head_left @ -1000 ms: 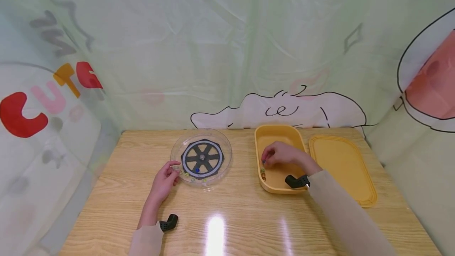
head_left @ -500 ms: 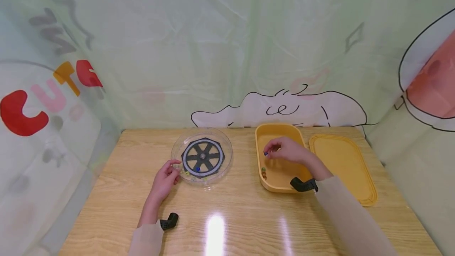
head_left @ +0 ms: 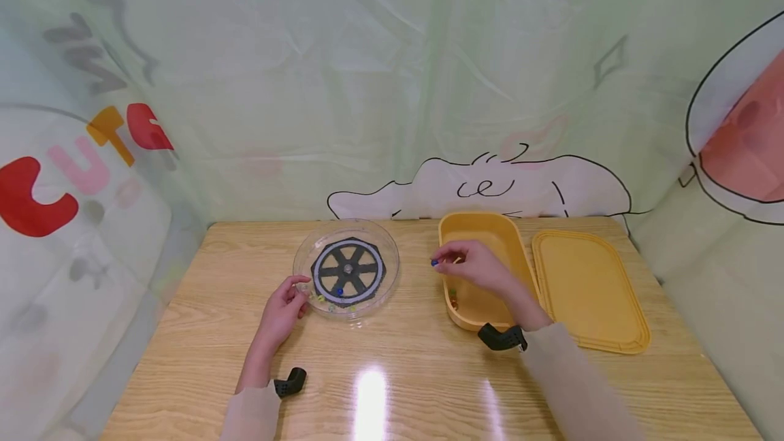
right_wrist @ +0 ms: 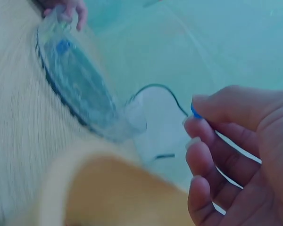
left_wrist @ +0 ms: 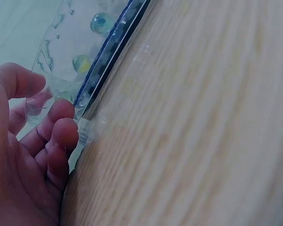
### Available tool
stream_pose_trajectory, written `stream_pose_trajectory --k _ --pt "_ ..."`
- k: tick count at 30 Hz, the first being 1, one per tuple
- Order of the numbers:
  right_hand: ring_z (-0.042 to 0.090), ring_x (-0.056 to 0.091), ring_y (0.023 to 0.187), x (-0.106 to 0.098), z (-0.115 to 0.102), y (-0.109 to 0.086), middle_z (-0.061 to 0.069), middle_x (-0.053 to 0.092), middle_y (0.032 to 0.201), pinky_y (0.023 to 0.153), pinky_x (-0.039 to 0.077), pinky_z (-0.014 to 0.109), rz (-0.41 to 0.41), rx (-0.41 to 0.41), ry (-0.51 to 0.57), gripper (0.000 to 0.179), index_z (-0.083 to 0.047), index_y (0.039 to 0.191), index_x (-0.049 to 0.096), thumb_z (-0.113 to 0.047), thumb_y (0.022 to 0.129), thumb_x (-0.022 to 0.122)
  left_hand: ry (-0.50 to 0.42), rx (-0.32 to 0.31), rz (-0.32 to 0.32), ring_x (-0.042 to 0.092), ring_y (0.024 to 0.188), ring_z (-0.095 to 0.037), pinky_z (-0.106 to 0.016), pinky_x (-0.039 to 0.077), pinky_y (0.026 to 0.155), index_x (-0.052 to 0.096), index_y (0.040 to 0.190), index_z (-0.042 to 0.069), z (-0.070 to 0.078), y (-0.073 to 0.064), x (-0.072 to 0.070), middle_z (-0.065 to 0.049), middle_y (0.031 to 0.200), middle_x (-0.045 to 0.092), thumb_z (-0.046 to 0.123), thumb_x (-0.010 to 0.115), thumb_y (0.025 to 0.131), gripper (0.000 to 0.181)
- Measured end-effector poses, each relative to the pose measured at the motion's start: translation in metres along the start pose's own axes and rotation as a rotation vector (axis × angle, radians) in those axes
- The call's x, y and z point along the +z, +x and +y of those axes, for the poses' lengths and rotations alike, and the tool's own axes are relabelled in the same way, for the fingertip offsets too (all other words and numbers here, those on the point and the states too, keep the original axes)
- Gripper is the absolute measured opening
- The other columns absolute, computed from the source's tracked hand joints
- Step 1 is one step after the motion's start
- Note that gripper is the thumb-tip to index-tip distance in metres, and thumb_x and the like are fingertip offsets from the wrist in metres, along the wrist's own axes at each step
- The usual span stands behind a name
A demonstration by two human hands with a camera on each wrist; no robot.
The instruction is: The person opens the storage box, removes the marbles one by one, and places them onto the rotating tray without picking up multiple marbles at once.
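My right hand (head_left: 476, 267) pinches a blue marble (head_left: 435, 263) between thumb and fingertips, over the left rim of a yellow box (head_left: 493, 305). The same marble (right_wrist: 195, 111) shows as a sliver of blue in the right wrist view. Further left, my left hand (head_left: 283, 313) holds the near-left rim of a clear round dish (head_left: 387, 240), its wall between the fingers. Inside the dish are a blue marble (head_left: 339, 291) and several clear marbles with yellow or green swirls, such as a yellow-swirled marble (left_wrist: 81, 63). A dark spoked wheel shape (head_left: 349, 243) shows through the dish.
Brown and green marbles (head_left: 454, 303) lie along the box's left wall. A flat yellow lid (head_left: 591, 291) rests right of the box. Behind the wooden table (head_left: 416, 359) hangs a printed curtain (head_left: 367, 87). A black camera (head_left: 501, 337) sits on the right wrist.
The right hand has lifted the blue marble from inside the box and carried it left to the box's left rim. The left hand and the dish stay in place.
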State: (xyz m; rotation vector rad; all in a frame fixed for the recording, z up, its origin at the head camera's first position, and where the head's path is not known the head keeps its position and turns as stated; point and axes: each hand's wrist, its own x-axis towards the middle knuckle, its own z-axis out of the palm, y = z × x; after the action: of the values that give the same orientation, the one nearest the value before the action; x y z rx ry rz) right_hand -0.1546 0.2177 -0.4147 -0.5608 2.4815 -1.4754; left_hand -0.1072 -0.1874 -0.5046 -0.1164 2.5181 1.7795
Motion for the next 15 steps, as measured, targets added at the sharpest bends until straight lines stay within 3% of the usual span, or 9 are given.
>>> stream_pose_trajectory --k 15 --pt "0.020 0.056 0.084 0.045 -0.030 0.012 -0.001 0.067 0.092 0.072 0.048 0.032 0.048 0.009 -0.041 0.013 -0.010 0.102 0.074 -0.016 0.090 0.074 -0.003 0.006 -0.004 0.053 0.067 -0.022 -0.027 0.046 0.062 0.061 0.124 0.013 0.002 -0.002 -0.001 -0.010 0.076 0.054 0.011 0.058 0.101 0.024"
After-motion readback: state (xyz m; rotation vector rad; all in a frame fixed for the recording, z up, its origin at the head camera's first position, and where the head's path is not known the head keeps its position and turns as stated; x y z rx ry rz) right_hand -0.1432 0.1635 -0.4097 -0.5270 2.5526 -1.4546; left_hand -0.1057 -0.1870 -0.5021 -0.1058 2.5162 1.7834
